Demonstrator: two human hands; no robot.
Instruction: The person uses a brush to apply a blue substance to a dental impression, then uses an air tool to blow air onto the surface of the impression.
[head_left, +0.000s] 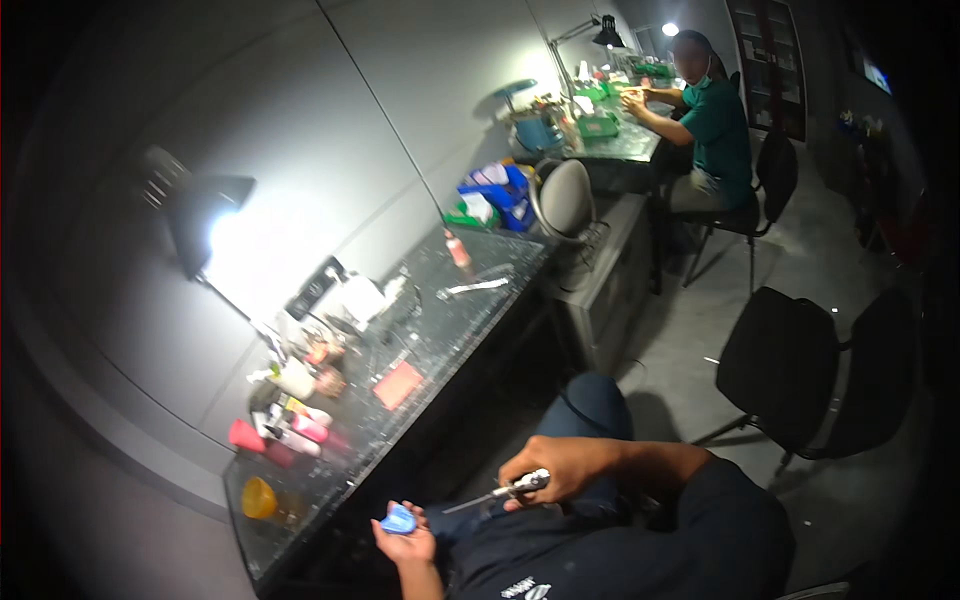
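Note:
In my left hand [408, 545], palm up with the fingers curled round it, rests a small light-blue moulded piece [398, 520]; its exact kind is too small to tell. My right hand [550, 465] is closed round the handle of a tool with a long thin metal nozzle [495, 494], which looks like an air blow gun. The nozzle slants down to the left, its tip a short gap from the blue piece. Both hands are over my lap, beside the front edge of the dark workbench [440, 345].
On the bench lie a pink sheet [398, 385], a pink bottle [457, 250], an orange-yellow cup [259, 497] and several small bottles. A lit lamp [215, 225] hangs over it. Black chairs [785, 365] stand to the right. A person in green [718, 130] sits at the far bench.

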